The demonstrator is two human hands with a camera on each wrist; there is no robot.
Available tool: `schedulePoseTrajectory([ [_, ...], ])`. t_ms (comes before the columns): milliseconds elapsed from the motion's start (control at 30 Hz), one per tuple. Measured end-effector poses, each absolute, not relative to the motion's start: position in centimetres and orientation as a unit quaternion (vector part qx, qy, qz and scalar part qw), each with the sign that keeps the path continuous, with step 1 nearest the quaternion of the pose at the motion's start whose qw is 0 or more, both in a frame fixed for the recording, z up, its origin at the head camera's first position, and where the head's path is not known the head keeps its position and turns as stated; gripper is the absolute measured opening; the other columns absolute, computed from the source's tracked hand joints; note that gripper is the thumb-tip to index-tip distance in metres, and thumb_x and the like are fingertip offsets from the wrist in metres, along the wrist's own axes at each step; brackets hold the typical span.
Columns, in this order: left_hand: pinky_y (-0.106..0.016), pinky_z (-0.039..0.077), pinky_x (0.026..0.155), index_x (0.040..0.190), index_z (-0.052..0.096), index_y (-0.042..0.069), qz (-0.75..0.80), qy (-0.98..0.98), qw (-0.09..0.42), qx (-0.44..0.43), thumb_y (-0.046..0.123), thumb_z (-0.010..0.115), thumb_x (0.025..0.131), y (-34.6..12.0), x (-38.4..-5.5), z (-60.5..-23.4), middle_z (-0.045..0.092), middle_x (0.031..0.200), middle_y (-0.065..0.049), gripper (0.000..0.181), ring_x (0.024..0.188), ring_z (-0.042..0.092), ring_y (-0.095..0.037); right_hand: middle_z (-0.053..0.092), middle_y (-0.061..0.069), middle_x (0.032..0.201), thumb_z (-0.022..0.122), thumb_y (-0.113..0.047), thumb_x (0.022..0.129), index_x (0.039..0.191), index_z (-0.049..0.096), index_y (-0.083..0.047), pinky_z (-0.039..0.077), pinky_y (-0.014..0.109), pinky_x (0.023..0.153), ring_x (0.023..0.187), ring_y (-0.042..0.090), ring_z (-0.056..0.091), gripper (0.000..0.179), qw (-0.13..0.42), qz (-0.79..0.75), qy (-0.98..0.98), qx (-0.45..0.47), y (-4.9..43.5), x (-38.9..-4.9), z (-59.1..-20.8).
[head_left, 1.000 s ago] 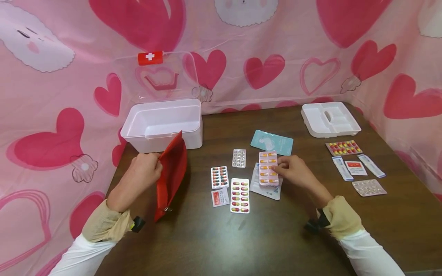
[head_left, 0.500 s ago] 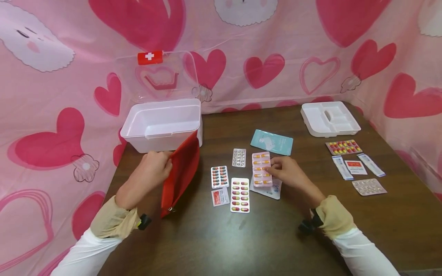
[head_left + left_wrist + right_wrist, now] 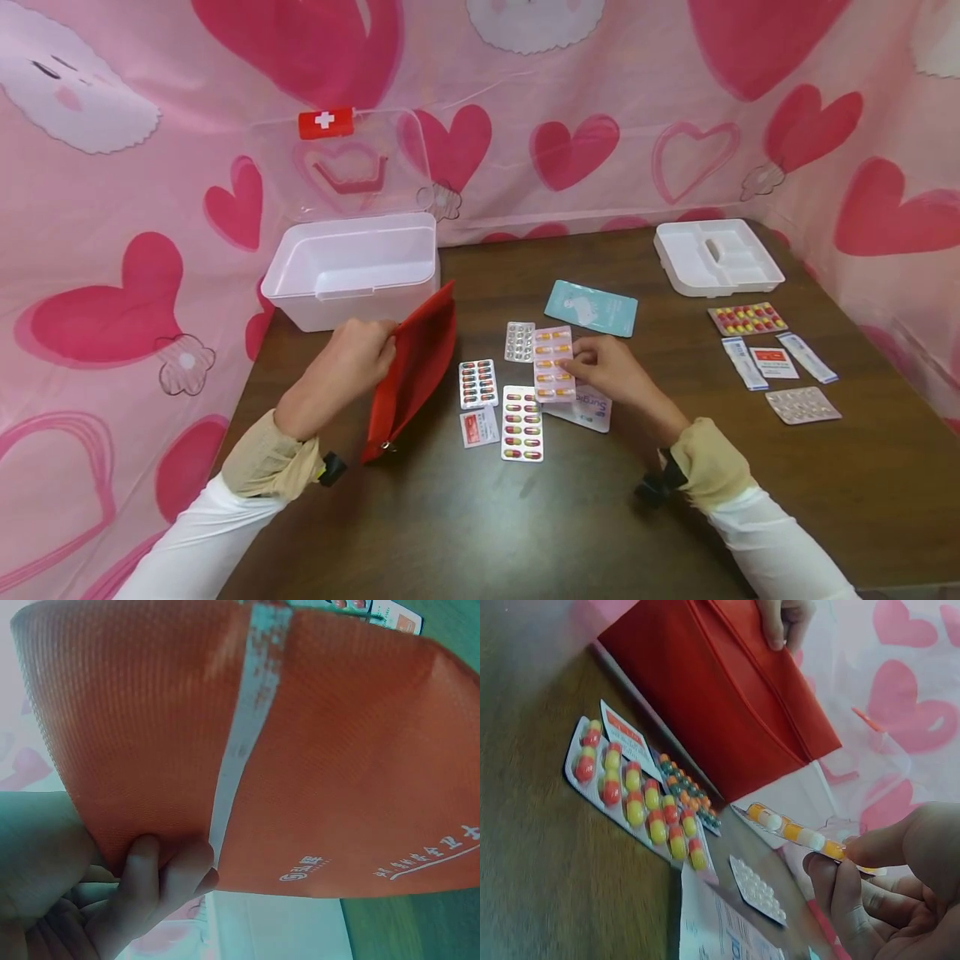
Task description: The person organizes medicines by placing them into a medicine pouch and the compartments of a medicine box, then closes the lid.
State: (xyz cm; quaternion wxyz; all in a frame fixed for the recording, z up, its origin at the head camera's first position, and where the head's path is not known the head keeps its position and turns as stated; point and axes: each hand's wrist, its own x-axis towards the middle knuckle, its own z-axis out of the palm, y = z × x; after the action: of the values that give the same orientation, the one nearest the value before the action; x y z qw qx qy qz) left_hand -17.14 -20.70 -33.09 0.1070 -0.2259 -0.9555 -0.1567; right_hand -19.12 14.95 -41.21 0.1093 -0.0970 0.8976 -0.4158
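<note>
From here I see the right hand (image 3: 615, 371) pinching the orange-capsule blister (image 3: 553, 364) further left than before, the left hand (image 3: 348, 367) gripping the red pouch (image 3: 414, 371) further right, so their gap narrows; green-orange blister (image 3: 477, 384) lies flat between, probably no obstacle; white box (image 3: 300, 312) behind pouch
</note>
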Motion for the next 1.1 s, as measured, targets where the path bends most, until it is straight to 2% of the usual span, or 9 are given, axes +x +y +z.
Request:
schedulePoseTrajectory([
  [100, -0.029, 0.047, 0.05, 0.09, 0.068, -0.001, -0.154, -0.955, 0.108, -0.228, -0.005, 0.059, 0.086, -20.6, -17.2, -33.2, 0.064, 0.068, -0.01, 0.011, 0.053, 0.053, -0.018, 0.072, 0.011, 0.086, 0.068, -0.021, 0.093, 0.11, 0.069, 0.001, 0.047, 0.025, 0.061, 0.077, 0.019, 0.06, 0.028, 0.107, -0.418, 0.897, -0.099, 14.3, -19.1, -41.1],
  [267, -0.03, 0.049, 0.052, 0.095, 0.067, 0.001, -0.156, -0.952, 0.119, -0.236, -0.005, 0.06, 0.085, -20.4, -17.3, -33.4, 0.065, 0.075, -0.012, 0.013, 0.058, 0.056, -0.021, 0.073, 0.011, 0.087, 0.069, -0.02, 0.093, 0.112, 0.069, 0.002, 0.048, 0.025, 0.061, 0.073, 0.017, 0.06, 0.029, 0.105, -0.427, 0.892, -0.105, 13.3, -19.1, -41.0],
  [433, -0.027, 0.049, 0.05, 0.094, 0.068, 0.001, -0.159, -0.952, 0.111, -0.235, -0.003, 0.061, 0.087, -20.1, -17.3, -33.4, 0.066, 0.073, -0.011, 0.011, 0.054, 0.056, -0.018, 0.072, 0.01, 0.089, 0.071, -0.022, 0.092, 0.11, 0.069, -0.001, 0.049, 0.026, 0.062, 0.074, 0.018, 0.06, 0.028, 0.115, -0.438, 0.886, -0.098, 11.9, -18.9, -40.6],
  [667, -0.026, 0.051, 0.05, 0.098, 0.07, 0.0, -0.163, -0.954, 0.104, -0.229, -0.003, 0.061, 0.088, -20.0, -17.3, -33.6, 0.069, 0.076, -0.012, 0.014, 0.056, 0.059, -0.017, 0.074, 0.01, 0.09, 0.071, -0.021, 0.092, 0.109, 0.068, -0.001, 0.057, 0.033, 0.069, 0.077, 0.022, 0.066, 0.026, 0.129, -0.472, 0.866, -0.099, 10.2, -18.7, -40.2],
  [867, -0.026, 0.052, 0.05, 0.099, 0.071, -0.001, -0.165, -0.956, 0.095, -0.223, -0.003, 0.061, 0.088, -20.0, -17.4, -33.6, 0.07, 0.077, -0.013, 0.015, 0.055, 0.059, -0.017, 0.073, 0.008, 0.084, 0.072, -0.022, 0.091, 0.103, 0.069, -0.001, 0.047, 0.024, 0.06, 0.073, 0.018, 0.061, 0.024, 0.122, -0.468, 0.869, -0.103, 9.2, -18.9, -40.0],
  [1100, -0.024, 0.05, 0.05, 0.098, 0.071, -0.001, -0.169, -0.958, 0.085, -0.218, -0.002, 0.06, 0.089, -20.0, -17.5, -33.6, 0.069, 0.075, -0.012, 0.015, 0.054, 0.058, -0.015, 0.074, 0.007, 0.083, 0.071, -0.023, 0.092, 0.104, 0.07, -0.002, 0.046, 0.024, 0.062, 0.072, 0.013, 0.059, 0.025, 0.124, -0.478, 0.864, -0.101, 8.1, -19.2, -39.8],
])
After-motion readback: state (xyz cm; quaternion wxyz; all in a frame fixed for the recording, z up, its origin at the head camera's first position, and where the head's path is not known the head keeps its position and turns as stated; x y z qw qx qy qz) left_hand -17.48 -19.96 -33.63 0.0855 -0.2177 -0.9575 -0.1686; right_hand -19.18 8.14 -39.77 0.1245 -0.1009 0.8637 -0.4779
